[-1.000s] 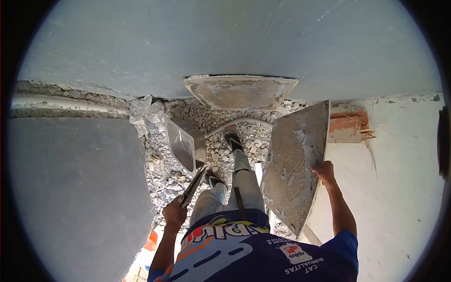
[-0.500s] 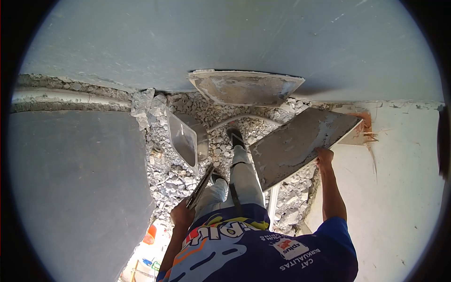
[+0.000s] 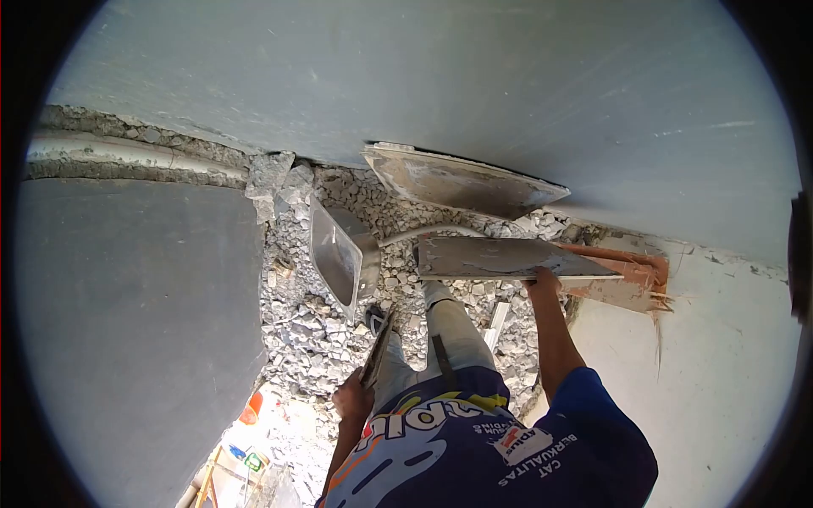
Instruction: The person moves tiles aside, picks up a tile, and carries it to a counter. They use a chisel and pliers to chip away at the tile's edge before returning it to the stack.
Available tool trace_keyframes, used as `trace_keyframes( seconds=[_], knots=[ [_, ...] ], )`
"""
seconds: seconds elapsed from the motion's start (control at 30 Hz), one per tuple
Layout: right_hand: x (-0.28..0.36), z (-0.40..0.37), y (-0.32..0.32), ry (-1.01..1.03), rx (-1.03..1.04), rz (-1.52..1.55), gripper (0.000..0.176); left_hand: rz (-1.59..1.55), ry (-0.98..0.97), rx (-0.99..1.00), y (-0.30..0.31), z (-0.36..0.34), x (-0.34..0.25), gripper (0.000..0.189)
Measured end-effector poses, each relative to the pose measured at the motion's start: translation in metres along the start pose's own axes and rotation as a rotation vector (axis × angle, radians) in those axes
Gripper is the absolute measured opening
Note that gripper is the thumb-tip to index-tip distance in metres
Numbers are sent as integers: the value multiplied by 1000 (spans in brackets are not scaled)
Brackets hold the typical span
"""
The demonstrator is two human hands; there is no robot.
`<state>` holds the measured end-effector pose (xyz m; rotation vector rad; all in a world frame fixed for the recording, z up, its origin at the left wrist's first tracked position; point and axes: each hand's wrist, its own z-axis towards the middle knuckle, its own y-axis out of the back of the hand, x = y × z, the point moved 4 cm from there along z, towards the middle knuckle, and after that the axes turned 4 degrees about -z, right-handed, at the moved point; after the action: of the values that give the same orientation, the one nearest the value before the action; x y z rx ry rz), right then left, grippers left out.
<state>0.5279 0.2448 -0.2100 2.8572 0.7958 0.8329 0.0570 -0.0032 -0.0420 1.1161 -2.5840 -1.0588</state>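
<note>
One thin tool (image 3: 378, 349) clasped in left hand (image 3: 353, 398); right hand (image 3: 543, 282) (arm stretched forward) pinching slab (image 3: 495, 257) by near edge.

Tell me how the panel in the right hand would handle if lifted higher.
The panel is probably stiff: its long edge runs straight, with no visible sag. It may tip or twist, since the right hand grips that edge off-centre. Its thin edge could chip if knocked against the rubble.

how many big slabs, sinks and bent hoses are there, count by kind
Big slabs: 2, the held slab in the right hand and the other slab by the wall
Sinks: 1, the metal sink
Bent hoses: 1, the pale hose
Total: 4
</note>
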Motion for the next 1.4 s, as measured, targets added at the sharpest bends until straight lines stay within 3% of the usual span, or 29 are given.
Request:
trace_keyframes(
  seconds=[0.03, 0.07, 0.1, 0.13, 0.17, 0.2, 0.27, 0.33, 0.43, 0.53, 0.57, 0.63, 0.77, 0.87, 1.03, 1.13, 1.4],
  knots=[
    [-16, 17, -7, -31, 41, 37, 46, -23, 27, 2, -2, -3, -2, 57],
    [-48, 133, 6, 270, 281, -501, 43, -50, 50, -9, -3, -6, -6, 58],
    [-76, 230, 18, 689, 371, -943, 40, -78, 58, -27, -2, -9, -9, 57],
    [-88, 236, 6, 730, 361, -976, 39, -108, 63, -46, -3, -11, -12, 57],
    [-80, 175, -15, 418, 322, -655, 38, -137, 67, -65, -3, -13, -16, 56],
    [-74, 91, -44, 43, 158, -143, 37, -136, 99, -37, 1, -14, -22, 55],
    [-77, 12, -78, -108, 5, 86, 37, -175, 57, -81, -4, -15, -27, 54],
    [-87, -24, -100, -139, -28, 81, 38, -182, 33, -140, -4, -17, -35, 52],
    [-100, -17, -128, 74, 190, -488, 41, -200, 65, -136, 1, -20, -48, 49],
    [-95, -33, -162, 644, 266, -1519, 46, -186, 117, -105, 2, -20, -57, 49],
    [-94, -44, -173, 745, 264, -1720, 48, -184, 133, -87, 2, -19, -58, 50],
    [-92, -60, -193, 815, 246, -1924, 54, -215, 99, -138, -4, -20, -57, 50],
    [-90, -78, -218, 678, 161, -2018, 68, -234, 111, -141, -4, -18, -60, 51],
    [-98, -40, -227, 844, 220, -1967, 59, -223, 135, -109, -8, -13, -61, 51],
    [-100, 19, -246, 353, 202, -1123, 46, -238, 75, -183, -5, -10, -66, 48],
    [-101, 19, -255, 74, 194, -582, 50, -224, 84, -173, 1, -5, -71, 48],
    [-113, 26, -324, -153, 195, 17, 59, -248, 46, -239, 0, 1, -78, 48]
  ],
)
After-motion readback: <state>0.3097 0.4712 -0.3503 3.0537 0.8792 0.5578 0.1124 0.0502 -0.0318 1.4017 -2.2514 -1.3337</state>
